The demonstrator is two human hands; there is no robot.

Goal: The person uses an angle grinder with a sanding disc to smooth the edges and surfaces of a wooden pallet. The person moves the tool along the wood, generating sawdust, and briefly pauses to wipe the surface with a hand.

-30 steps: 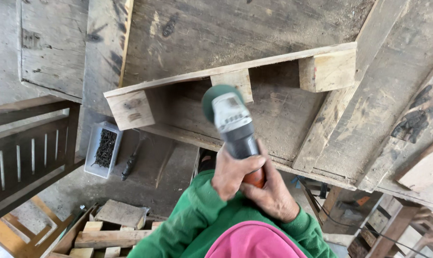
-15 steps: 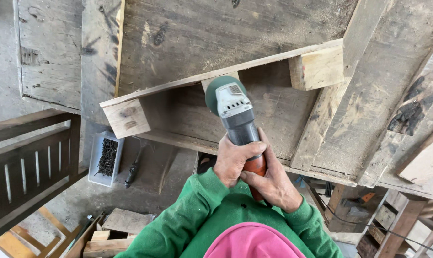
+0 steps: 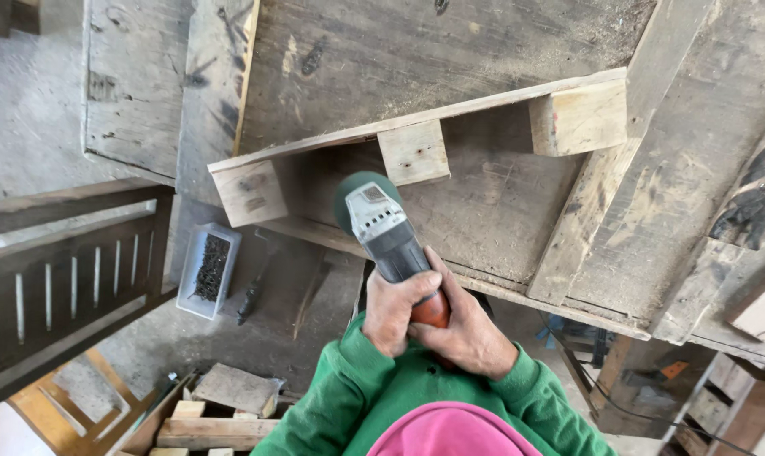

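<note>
— What do we have in hand here?

— A handheld power sander [image 3: 382, 228] with a grey-and-black body, a green round head and an orange butt end. We hold it out in front of our chest, its head against the underside boards of a weathered wooden pallet [image 3: 500, 177], just below the middle one [image 3: 413, 152] of the three pale square blocks.

— Which way does it lie from our fingers?

— Its long axis runs from our hands up and slightly to the left, away from us, so the head is the far end and the orange butt is the near end, inside our grip.

— And the hands?

— Both are closed on the tool. Our left hand [image 3: 397, 308] wraps the black body, fingers curled over its top; our right hand [image 3: 467, 333] clasps the orange end from the other side, touching the left. The left sits a little nearer the head.

— What lies around?

— Down to the left, on the grey board below, a clear plastic tub of dark screws [image 3: 208, 270], a dark hand tool [image 3: 249, 295] just beside it, and loose offcuts of timber [image 3: 222, 401] lower still. Our green sleeves [image 3: 348, 397] fill the bottom edge.
</note>
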